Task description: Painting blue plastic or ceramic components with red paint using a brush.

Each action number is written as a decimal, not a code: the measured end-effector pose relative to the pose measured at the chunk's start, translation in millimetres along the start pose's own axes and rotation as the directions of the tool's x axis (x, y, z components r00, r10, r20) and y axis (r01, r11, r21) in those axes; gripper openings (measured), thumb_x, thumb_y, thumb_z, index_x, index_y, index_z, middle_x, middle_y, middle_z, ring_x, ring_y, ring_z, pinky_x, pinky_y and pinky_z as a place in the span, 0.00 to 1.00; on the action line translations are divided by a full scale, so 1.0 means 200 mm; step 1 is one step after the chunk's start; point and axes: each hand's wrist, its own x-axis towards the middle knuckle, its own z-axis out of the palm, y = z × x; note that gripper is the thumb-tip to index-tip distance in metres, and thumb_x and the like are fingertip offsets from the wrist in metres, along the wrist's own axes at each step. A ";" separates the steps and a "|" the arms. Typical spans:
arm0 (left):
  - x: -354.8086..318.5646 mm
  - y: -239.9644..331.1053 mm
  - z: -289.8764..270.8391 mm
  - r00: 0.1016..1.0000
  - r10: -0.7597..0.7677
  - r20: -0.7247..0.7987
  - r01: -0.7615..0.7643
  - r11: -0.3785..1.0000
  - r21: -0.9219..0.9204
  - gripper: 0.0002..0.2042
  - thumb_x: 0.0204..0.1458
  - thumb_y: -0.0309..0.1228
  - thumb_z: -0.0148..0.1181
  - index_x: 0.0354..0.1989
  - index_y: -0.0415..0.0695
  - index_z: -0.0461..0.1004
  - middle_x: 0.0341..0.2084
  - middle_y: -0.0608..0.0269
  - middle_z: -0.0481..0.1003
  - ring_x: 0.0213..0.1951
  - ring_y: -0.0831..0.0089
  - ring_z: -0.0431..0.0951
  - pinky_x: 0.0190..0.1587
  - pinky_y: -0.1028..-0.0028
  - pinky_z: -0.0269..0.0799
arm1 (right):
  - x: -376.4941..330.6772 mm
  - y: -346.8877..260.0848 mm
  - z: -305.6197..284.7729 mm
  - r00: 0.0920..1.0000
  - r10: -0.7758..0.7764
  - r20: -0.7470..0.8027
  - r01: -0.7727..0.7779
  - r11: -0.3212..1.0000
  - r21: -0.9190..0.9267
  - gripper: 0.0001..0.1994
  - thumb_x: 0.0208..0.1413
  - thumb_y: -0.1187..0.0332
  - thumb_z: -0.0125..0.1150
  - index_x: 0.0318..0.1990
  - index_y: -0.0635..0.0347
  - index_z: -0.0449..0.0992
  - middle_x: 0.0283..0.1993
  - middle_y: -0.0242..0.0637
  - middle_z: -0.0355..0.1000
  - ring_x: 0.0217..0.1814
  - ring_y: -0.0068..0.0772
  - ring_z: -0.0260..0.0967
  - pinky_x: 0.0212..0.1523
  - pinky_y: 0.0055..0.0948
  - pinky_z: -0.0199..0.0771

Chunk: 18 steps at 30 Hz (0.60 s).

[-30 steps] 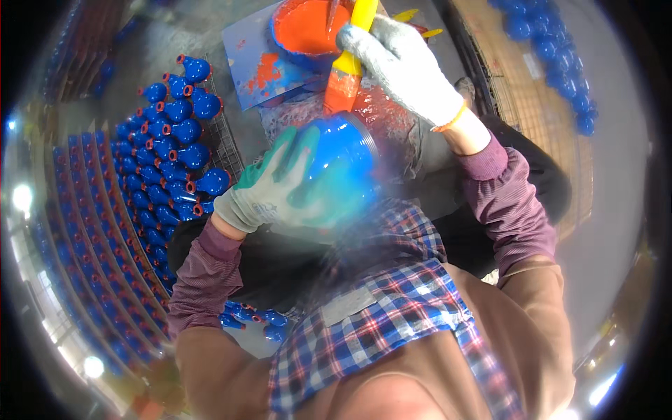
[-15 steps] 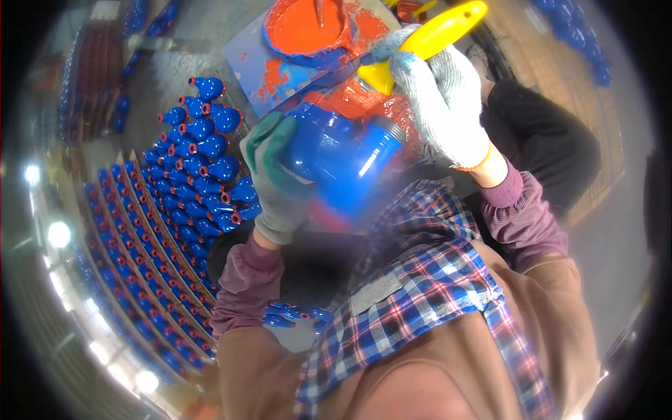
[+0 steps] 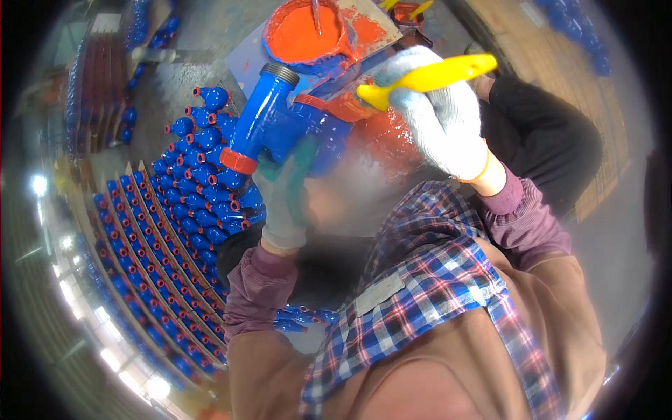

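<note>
A glossy blue pipe fitting (image 3: 260, 112) with a grey threaded end and a red-orange collar is gripped by my gloved left hand (image 3: 283, 192). Its threaded end points up and away, and its other branch is blurred. My gloved right hand (image 3: 446, 129) is closed around a yellow-handled paintbrush (image 3: 451, 72). The paint-covered bristles meet the red-orange rim on the fitting's right side; exactly where bristles end and rim begins is hard to tell. Beyond the fitting stands a paint-smeared pot (image 3: 308, 66) of red-orange paint, with a thin stick in it.
The pot rests on a paint-spotted board (image 3: 381, 31). Many blue fittings with red ends (image 3: 203, 168) are piled at the left, beside long rows of more (image 3: 150, 259). A small container (image 3: 406, 12) with yellow handles stands at the back. Wooden planks (image 3: 553, 77) lie at the right.
My left hand has turned the fitting, so its threaded end swings from the right to the upper left and the red collar shows. The brush handle has tipped lower, still in my right hand.
</note>
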 end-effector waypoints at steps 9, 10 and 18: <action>0.16 0.05 0.02 0.498 -0.351 0.793 0.375 -0.738 -0.561 0.24 0.59 0.47 0.57 0.60 0.49 0.65 0.53 0.55 0.72 0.54 0.58 0.76 0.51 0.53 0.77 | -0.10 0.03 -0.08 0.991 -0.067 0.114 0.070 0.997 -0.026 0.12 0.50 0.80 0.63 0.44 0.65 0.79 0.45 0.43 0.76 0.46 0.44 0.72 0.49 0.34 0.72; 0.16 0.03 0.03 0.486 -0.333 0.808 0.368 -0.761 -0.535 0.26 0.57 0.49 0.58 0.60 0.50 0.65 0.53 0.55 0.72 0.53 0.57 0.76 0.49 0.49 0.78 | -0.11 0.02 -0.09 0.988 -0.060 0.145 0.068 0.997 -0.047 0.13 0.49 0.79 0.63 0.45 0.64 0.79 0.46 0.43 0.76 0.47 0.46 0.72 0.50 0.36 0.72; 0.14 -0.06 0.08 0.513 -0.197 0.836 0.289 -0.877 -0.384 0.30 0.53 0.53 0.60 0.61 0.53 0.64 0.55 0.52 0.71 0.51 0.52 0.76 0.45 0.44 0.79 | -0.19 0.09 -0.21 0.934 -0.148 0.326 0.224 0.952 -0.208 0.15 0.49 0.76 0.64 0.47 0.64 0.78 0.46 0.45 0.75 0.49 0.51 0.71 0.52 0.41 0.71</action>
